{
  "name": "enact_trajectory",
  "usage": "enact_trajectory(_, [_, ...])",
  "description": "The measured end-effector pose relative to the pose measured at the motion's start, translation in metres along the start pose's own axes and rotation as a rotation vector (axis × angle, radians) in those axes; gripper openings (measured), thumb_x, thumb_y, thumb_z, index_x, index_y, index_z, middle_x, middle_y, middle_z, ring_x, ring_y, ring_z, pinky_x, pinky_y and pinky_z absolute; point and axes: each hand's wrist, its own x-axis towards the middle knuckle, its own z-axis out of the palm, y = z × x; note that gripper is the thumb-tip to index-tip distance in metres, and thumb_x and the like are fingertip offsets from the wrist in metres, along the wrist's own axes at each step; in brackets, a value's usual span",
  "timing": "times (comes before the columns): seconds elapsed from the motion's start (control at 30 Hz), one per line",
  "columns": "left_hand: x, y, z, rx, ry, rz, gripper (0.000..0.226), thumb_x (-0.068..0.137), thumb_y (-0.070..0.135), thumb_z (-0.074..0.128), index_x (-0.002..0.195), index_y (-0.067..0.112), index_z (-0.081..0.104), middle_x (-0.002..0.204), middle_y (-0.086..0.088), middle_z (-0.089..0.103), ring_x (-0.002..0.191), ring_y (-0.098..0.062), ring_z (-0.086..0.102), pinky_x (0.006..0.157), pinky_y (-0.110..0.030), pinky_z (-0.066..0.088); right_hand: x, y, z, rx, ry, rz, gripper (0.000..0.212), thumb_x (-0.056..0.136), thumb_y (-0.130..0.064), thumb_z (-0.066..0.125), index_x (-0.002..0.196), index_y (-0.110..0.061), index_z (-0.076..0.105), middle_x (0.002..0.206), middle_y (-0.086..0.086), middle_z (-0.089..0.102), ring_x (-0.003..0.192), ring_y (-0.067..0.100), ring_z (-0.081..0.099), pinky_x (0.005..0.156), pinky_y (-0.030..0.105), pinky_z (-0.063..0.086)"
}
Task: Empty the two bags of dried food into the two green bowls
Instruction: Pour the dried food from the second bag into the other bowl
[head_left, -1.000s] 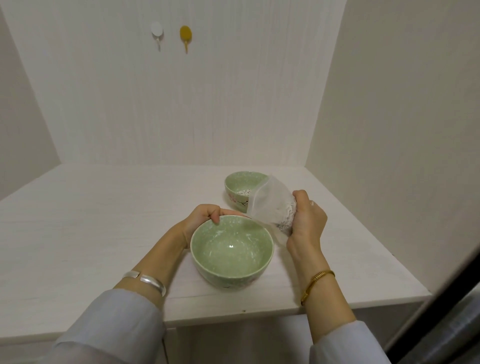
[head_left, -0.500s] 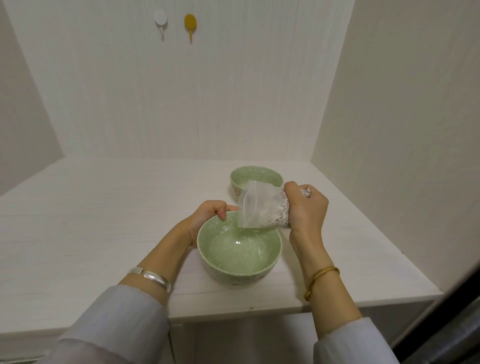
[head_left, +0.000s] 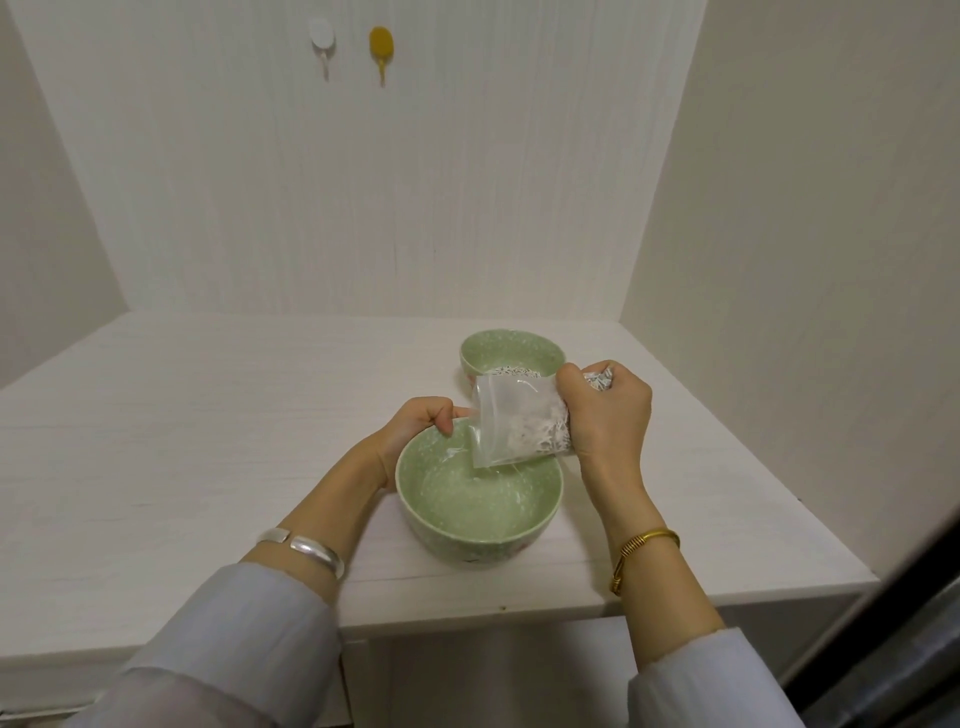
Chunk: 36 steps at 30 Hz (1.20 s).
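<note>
Seen from the head camera, a person's left hand (head_left: 415, 434) curls its fingers over the far left rim of the near green bowl (head_left: 478, 512), which stands on a pale worktop (head_left: 182, 441). The right hand (head_left: 605, 415) has its fingers clamped on a clear bag (head_left: 511, 423) of white dried food, tipped with its mouth down over this bowl. The far bowl (head_left: 511, 351) sits just behind, with pale food inside.
</note>
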Motion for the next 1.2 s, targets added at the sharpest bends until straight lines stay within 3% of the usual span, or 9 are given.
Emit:
enact_trajectory(0.17, [-0.0045,0.0021,0.0032,0.018,0.003,0.001,0.041,0.058,0.007,0.028,0.041,0.007,0.066,0.041,-0.003,0.058,0.036,-0.013,0.055,0.041,-0.013,0.044,0.002,0.0014,0.001,-0.072,-0.018,-0.034,0.034,0.071,-0.01,0.061,0.05,-0.016,0.035,0.049,-0.005,0.035,0.043,0.005,0.028,0.041,0.015,0.024])
enact_trajectory(0.47, [-0.0047,0.0021,0.0035,0.025,0.043,-0.005,0.041,0.06,0.005,0.029,0.036,0.007,0.062,0.038,-0.003,0.056,0.034,-0.013,0.054,0.04,-0.012,0.043,0.0053,0.0041,0.0004,-0.154,-0.06,-0.079,0.02,0.07,-0.012,0.062,0.06,-0.006,0.046,0.055,0.003,0.041,0.054,0.014,0.034,0.043,0.019,0.026])
enact_trajectory(0.57, [-0.0012,-0.0002,-0.0006,0.032,0.044,-0.007,0.053,0.071,0.002,0.022,0.041,0.008,0.065,0.041,-0.004,0.058,0.037,-0.014,0.056,0.042,-0.013,0.045,0.0056,0.0043,-0.0001,-0.17,-0.075,-0.086,0.021,0.07,-0.013,0.062,0.059,-0.007,0.045,0.056,0.003,0.043,0.054,0.015,0.036,0.043,0.018,0.026])
enact_trajectory(0.8, [-0.0005,-0.002,-0.0027,0.015,0.079,-0.003,0.036,0.06,0.008,0.033,0.046,0.01,0.067,0.046,-0.005,0.059,0.041,-0.016,0.056,0.046,-0.015,0.046,0.0046,0.0015,0.0011,-0.193,-0.082,-0.096,0.031,0.071,-0.011,0.062,0.053,-0.012,0.036,0.05,-0.003,0.036,0.048,0.011,0.031,0.04,0.016,0.026])
enact_trajectory(0.9, [0.0002,-0.0023,-0.0033,0.03,0.061,-0.01,0.055,0.076,0.005,0.022,0.042,0.01,0.065,0.044,-0.003,0.058,0.04,-0.014,0.056,0.046,-0.015,0.046,0.0042,0.001,0.0012,-0.201,-0.088,-0.101,0.033,0.071,-0.012,0.063,0.052,-0.014,0.036,0.049,-0.004,0.036,0.045,0.007,0.03,0.039,0.015,0.027])
enact_trajectory(1.0, [-0.0018,-0.0001,0.0,0.03,0.039,-0.024,0.064,0.08,0.003,0.016,0.04,0.009,0.064,0.041,-0.004,0.057,0.037,-0.014,0.055,0.043,-0.013,0.045,0.0038,0.0011,0.0017,-0.21,-0.095,-0.111,0.032,0.072,-0.012,0.062,0.053,-0.013,0.037,0.049,-0.004,0.037,0.048,0.011,0.032,0.041,0.017,0.025])
enact_trajectory(1.13, [-0.0009,0.0002,-0.0024,0.029,0.107,-0.041,0.046,0.079,0.004,0.02,0.051,0.004,0.056,0.041,-0.005,0.054,0.036,-0.015,0.053,0.043,-0.014,0.044,0.0029,0.0009,0.0019,-0.219,-0.101,-0.123,0.027,0.071,-0.013,0.062,0.055,-0.01,0.041,0.05,-0.003,0.039,0.051,0.014,0.034,0.049,0.026,0.029])
enact_trajectory(1.2, [0.0005,-0.0004,-0.0028,0.021,0.121,-0.038,0.047,0.08,0.002,0.021,0.045,0.005,0.053,0.038,-0.005,0.051,0.033,-0.015,0.051,0.04,-0.012,0.042,0.0026,0.0004,0.0021,-0.226,-0.107,-0.134,0.023,0.071,-0.012,0.062,0.057,-0.008,0.044,0.05,-0.003,0.04,0.051,0.014,0.035,0.05,0.026,0.029])
